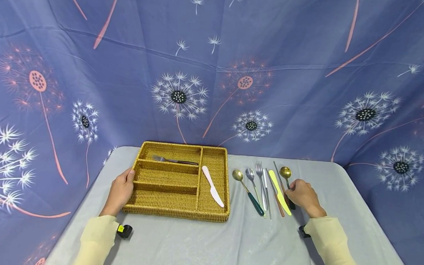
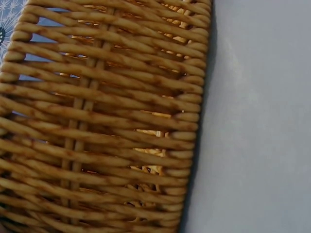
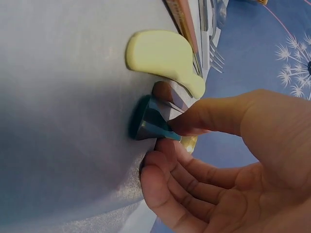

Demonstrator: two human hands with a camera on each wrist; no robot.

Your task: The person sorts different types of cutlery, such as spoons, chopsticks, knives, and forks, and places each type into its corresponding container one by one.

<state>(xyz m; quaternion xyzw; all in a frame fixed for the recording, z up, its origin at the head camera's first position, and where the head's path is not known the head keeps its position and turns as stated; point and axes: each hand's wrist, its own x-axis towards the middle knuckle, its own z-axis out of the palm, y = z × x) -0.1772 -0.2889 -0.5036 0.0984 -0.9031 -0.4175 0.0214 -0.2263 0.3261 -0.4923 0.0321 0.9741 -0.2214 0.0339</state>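
Note:
My right hand (image 1: 303, 196) pinches the dark green handle (image 3: 150, 119) of a gold spoon (image 1: 285, 172) between thumb and fingers, at the right end of a row of cutlery. Immediately left of it lie a slim brown-handled utensil (image 3: 163, 91) and a yellow knife (image 1: 280, 191). At the left side of a wicker cutlery tray (image 1: 160, 212), my left hand (image 1: 120, 189) grips the rim, its fingertips partly hidden. The tray holds a dark-handled fork (image 1: 177, 161) in its top compartment and a pink-and-white knife (image 1: 213, 186) in the long right one.
Between the tray and my right hand lie another green-handled gold spoon (image 1: 248, 192), a silver spoon (image 1: 250, 174), a silver fork (image 1: 259, 173) and several slim utensils. A grey cloth covers the table (image 1: 180, 244), and a blue dandelion-print curtain (image 1: 287, 72) hangs behind.

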